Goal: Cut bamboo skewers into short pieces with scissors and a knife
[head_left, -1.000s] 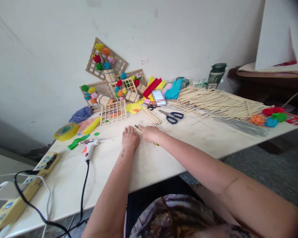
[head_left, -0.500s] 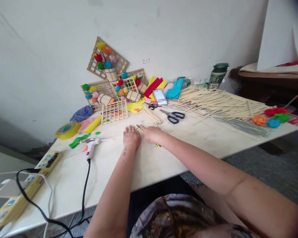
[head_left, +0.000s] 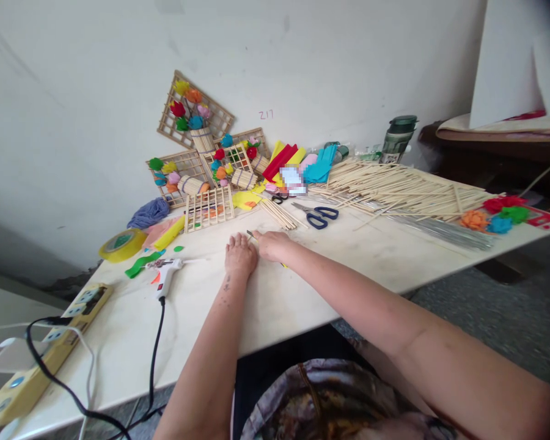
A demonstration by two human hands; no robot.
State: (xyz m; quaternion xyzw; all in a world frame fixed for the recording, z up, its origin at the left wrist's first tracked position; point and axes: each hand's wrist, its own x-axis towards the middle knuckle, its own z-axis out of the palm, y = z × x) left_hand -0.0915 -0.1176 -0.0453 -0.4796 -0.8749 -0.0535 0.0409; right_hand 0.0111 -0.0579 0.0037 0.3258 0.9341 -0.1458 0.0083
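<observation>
Mid-frame, our right hand (head_left: 274,245) grips a slim knife (head_left: 250,233); our left hand (head_left: 241,252), grasp hidden, lies palm-down on the smooth, straight-edged worktop (head_left: 187,318).

The right hand (head_left: 274,245) has moved a little toward the left hand (head_left: 241,253), so the gap between the two is now narrower than in both earlier pictures; the knife (head_left: 250,233) in its grip shows less of itself, since the yellow part, which before was seen between blade and fingers, is now mostly covered; its yellow rear end (head_left: 283,265) also sticks out less behind the hand; compared with half a second ago, the whole view has slid slightly, everything appearing somewhat more to the left.
</observation>
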